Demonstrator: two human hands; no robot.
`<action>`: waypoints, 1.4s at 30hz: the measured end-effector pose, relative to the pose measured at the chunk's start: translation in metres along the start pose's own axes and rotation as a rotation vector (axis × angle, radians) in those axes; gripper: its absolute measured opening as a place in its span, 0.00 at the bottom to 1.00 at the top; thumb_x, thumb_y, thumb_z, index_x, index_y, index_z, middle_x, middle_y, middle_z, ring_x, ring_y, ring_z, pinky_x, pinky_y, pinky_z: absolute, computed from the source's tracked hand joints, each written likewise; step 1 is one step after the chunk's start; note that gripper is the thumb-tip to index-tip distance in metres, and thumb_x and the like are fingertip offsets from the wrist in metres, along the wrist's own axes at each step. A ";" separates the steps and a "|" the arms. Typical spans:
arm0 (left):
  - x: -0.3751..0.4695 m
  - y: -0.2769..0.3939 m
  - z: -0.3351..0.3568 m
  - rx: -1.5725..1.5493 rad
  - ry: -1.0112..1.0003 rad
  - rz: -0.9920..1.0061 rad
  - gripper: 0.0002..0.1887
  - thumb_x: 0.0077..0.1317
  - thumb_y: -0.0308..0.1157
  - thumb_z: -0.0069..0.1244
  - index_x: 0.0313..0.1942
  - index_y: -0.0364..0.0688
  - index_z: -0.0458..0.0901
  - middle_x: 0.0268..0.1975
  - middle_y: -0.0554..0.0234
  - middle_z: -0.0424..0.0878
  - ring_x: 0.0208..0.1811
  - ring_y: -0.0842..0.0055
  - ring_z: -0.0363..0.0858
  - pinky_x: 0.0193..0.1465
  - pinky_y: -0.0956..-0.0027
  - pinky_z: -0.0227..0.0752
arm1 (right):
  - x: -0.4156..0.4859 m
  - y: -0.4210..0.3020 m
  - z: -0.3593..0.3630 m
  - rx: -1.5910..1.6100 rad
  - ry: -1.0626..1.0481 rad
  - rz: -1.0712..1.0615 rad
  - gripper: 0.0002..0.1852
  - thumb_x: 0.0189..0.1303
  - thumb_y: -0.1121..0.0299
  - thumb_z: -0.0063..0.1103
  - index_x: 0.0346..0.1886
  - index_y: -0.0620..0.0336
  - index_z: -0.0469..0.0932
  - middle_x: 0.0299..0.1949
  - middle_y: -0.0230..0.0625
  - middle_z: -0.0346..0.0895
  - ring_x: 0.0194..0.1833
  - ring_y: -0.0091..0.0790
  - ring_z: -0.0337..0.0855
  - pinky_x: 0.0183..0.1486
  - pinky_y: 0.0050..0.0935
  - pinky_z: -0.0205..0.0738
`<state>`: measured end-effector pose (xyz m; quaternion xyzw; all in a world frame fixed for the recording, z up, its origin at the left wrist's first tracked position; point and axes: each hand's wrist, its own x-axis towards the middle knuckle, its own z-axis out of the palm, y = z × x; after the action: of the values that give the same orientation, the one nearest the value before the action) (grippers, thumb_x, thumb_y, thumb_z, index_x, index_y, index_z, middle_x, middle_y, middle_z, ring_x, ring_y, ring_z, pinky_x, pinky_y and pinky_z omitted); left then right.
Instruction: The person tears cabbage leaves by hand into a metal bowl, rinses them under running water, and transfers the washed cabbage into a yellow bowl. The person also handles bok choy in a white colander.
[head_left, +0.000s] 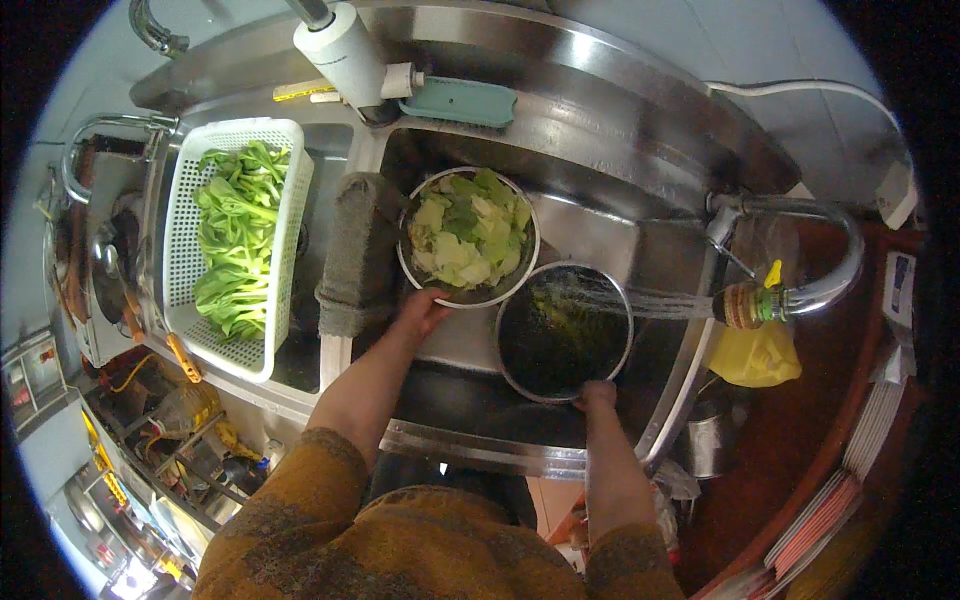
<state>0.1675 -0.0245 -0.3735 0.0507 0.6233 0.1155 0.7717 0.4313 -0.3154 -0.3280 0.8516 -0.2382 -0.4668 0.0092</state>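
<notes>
My left hand (426, 313) grips the near rim of a round metal bowl or strainer (405, 276) holding torn pale-green leafy vegetable pieces (472, 232). With my right hand (598, 394) I hold the near rim of a second round metal bowl (501, 330), dark inside, with some greenish matter in it. Water runs into that second bowl from the right-hand faucet (832, 292), whose outlet has a striped wrapping (741, 306). Both bowls are in or over the steel sink (589, 232), their rims close together. The fingers of both hands are partly hidden at the rims.
A white plastic basket (289, 225) of leafy greens (236, 247) stands on the left. A grey cloth (360, 251) drapes over the sink divider. Behind are a paper roll (341, 60) and a green tray (459, 102). A yellow plastic container (754, 356) sits at the right.
</notes>
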 end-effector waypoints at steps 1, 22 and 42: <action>0.005 -0.003 -0.006 -0.010 -0.044 0.011 0.11 0.55 0.26 0.53 0.40 0.36 0.76 0.36 0.57 0.79 0.37 0.69 0.80 0.39 0.66 0.81 | 0.012 0.006 0.002 0.006 0.017 -0.015 0.16 0.48 0.73 0.64 0.43 0.65 0.77 0.35 0.42 0.82 0.35 0.40 0.84 0.25 0.36 0.80; -0.036 -0.008 0.011 0.026 0.045 0.080 0.11 0.57 0.23 0.48 0.42 0.35 0.75 0.35 0.56 0.77 0.35 0.66 0.78 0.38 0.66 0.77 | -0.108 -0.067 -0.073 0.731 -0.476 -0.653 0.09 0.63 0.64 0.53 0.41 0.57 0.76 0.34 0.36 0.79 0.33 0.31 0.81 0.33 0.22 0.75; -0.265 0.040 -0.013 1.419 0.017 1.187 0.15 0.61 0.31 0.48 0.48 0.39 0.77 0.44 0.50 0.81 0.47 0.55 0.77 0.49 0.58 0.71 | -0.110 -0.146 -0.236 0.043 1.025 -0.926 0.18 0.47 0.60 0.65 0.35 0.65 0.79 0.35 0.49 0.80 0.40 0.50 0.80 0.41 0.43 0.74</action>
<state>0.0981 -0.0509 -0.1161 0.8217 0.4255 0.0838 0.3697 0.6281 -0.1892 -0.1426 0.9788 0.1755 0.0436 -0.0965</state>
